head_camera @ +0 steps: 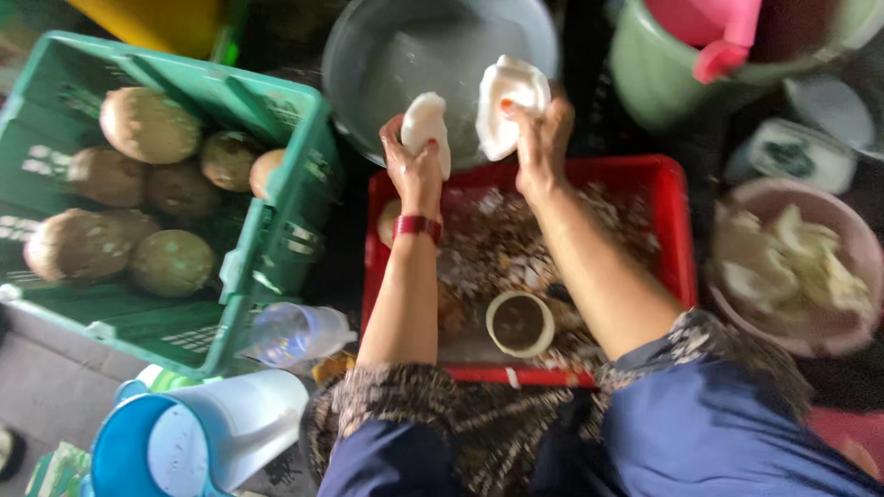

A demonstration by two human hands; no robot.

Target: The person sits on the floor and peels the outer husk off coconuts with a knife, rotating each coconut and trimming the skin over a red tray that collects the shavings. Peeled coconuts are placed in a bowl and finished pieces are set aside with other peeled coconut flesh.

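Note:
My left hand [413, 164] grips a white piece of peeled coconut flesh [426, 122]. My right hand [541, 136] grips a larger white coconut piece [505, 97]. Both hands are raised over the near rim of a grey metal basin [387, 64] of water. Below my forearms sits a red crate [670, 221] littered with brown shell scraps and white shavings, with a half coconut shell [519, 323] at its near side. A red band [417, 225] circles my left wrist.
A green crate [276, 212] at left holds several brown whole coconuts [147, 124]. A pinkish bowl [852, 239] of white coconut pieces stands at right. A green bucket [663, 83] with a pink scoop [723, 32] stands far right. A blue-and-white jug [198, 433] and a clear cup [295, 331] lie near left.

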